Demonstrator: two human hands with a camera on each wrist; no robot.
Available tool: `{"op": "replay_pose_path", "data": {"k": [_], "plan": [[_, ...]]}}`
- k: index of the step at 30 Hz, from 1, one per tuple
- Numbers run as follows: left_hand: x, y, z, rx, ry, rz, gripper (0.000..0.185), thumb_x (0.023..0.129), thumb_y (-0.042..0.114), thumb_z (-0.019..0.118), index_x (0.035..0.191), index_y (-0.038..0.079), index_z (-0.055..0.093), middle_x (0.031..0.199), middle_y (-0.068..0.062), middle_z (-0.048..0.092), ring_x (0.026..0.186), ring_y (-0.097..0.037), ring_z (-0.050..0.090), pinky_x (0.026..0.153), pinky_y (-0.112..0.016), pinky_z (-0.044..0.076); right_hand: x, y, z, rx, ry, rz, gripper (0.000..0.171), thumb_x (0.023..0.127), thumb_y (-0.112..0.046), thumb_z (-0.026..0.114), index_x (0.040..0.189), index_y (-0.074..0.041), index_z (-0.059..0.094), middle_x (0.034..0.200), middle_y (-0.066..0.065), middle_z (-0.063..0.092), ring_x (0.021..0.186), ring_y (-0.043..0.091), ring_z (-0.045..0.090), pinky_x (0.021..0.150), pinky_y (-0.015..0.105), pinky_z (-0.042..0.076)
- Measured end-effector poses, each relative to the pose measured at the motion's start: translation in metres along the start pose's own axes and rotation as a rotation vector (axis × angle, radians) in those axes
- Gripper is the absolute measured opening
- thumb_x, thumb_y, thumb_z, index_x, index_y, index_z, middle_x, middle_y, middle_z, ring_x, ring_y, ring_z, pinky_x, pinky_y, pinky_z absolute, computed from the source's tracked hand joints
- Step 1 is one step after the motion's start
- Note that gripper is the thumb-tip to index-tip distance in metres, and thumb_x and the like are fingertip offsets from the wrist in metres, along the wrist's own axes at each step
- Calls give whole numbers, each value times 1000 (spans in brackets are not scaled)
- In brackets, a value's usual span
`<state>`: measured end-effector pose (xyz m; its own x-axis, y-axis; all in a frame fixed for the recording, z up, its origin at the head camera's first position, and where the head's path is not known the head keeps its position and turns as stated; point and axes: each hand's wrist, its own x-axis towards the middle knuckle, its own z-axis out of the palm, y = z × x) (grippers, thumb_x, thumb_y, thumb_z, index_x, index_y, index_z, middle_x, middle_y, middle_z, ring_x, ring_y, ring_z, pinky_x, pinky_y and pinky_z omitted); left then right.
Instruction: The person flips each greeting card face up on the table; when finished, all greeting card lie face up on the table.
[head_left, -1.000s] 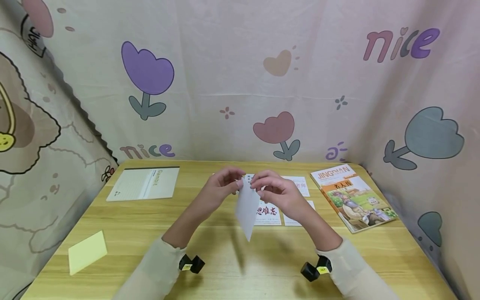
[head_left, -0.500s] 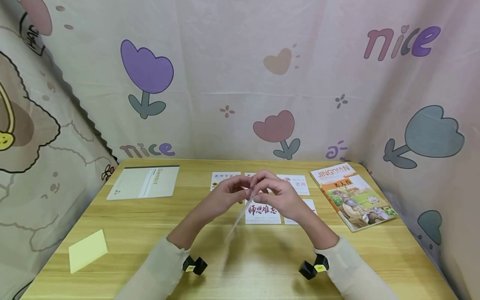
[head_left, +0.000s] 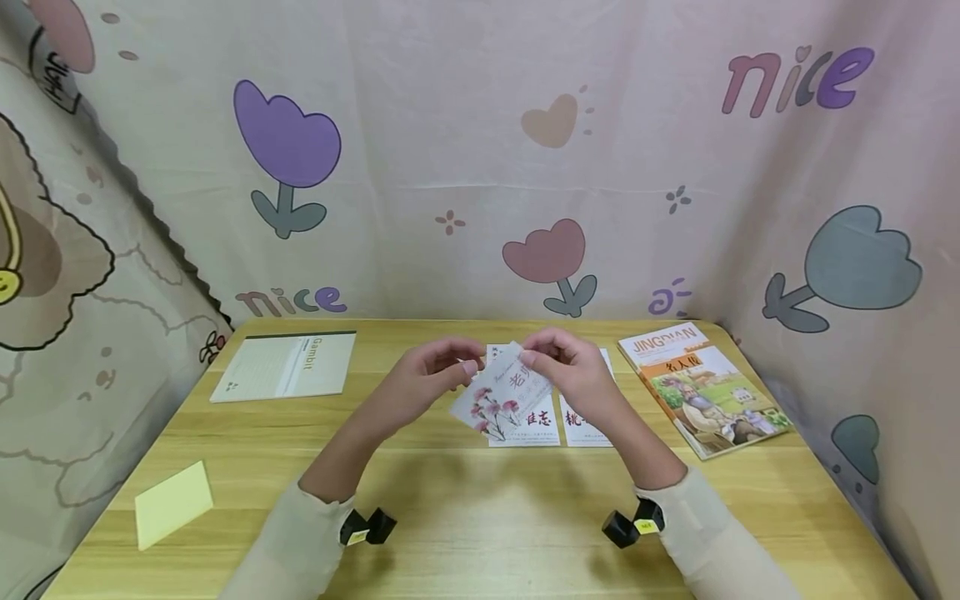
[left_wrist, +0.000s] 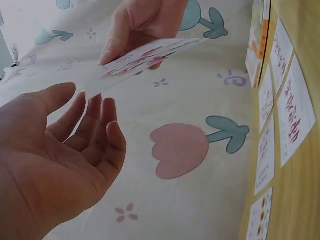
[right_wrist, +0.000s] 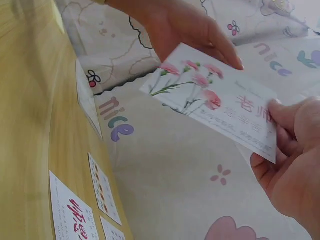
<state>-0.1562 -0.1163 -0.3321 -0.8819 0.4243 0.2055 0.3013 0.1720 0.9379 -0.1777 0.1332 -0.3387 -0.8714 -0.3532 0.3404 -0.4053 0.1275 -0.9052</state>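
Observation:
My right hand pinches a greeting card by its corner, thumb on the printed face. Pink carnations and Chinese characters show on that face, and the card is held tilted above the table. Close to the card's other end is my left hand, its fingers loosely bent and the thumb apart from them. In the left wrist view the left fingertips are just by the card's corner; whether they touch it I cannot tell. Under the hands lie several more cards, among them one with red characters, partly covered.
A pale notebook marked Gambit lies at the back left, with a yellow paper nearer the front left. An illustrated book lies at the right. Patterned cloth hangs behind the wooden table.
The card was turned from nearly edge-on to showing its flowered face. My left hand has moved left, away from the right hand, and its pinch on the card has loosened.

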Motion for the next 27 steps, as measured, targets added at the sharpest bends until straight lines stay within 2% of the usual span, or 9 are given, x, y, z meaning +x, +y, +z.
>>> {"op": "replay_pose_path", "data": {"k": [6,10,14,18,22,27], "plan": [[-2,0,-6,31,-44,-32,28,92,25,64,119,19,61,111,-3,63,93,-26,61,81,-38,53,2,0,-1,42,122,31,27,91,-31,65,107,-10,61,92,9,57,81,19,52,66,21,46],[-2,-1,-10,19,-36,-35,29,93,24,63,121,18,60,110,-6,63,92,-27,61,81,-36,53,3,2,-1,84,160,22,29,91,-28,66,112,-10,58,98,10,58,86,20,54,71,20,48],[-1,-2,-13,30,12,-34,27,94,25,61,121,21,59,108,-6,64,90,-26,62,80,-38,53,5,5,-3,120,139,-8,34,90,-20,67,121,-10,56,105,11,57,90,20,56,76,21,50],[-1,-3,-15,52,44,-42,26,94,24,61,120,21,60,105,-6,64,89,-26,61,78,-36,53,4,4,-4,73,91,-6,35,91,-19,65,125,-15,57,103,9,55,84,19,54,71,23,49],[-1,-3,-16,75,69,-44,29,94,25,62,122,19,60,100,-8,63,86,-28,60,75,-33,53,5,5,-2,12,51,5,33,91,-21,65,123,-16,60,92,9,54,75,19,51,64,25,46],[-4,-2,-20,119,109,-35,27,95,26,61,121,21,60,96,-8,61,83,-27,57,72,-31,51,6,12,2,3,25,20,32,90,-22,67,120,-14,62,78,10,53,66,23,52,59,28,47]]}}
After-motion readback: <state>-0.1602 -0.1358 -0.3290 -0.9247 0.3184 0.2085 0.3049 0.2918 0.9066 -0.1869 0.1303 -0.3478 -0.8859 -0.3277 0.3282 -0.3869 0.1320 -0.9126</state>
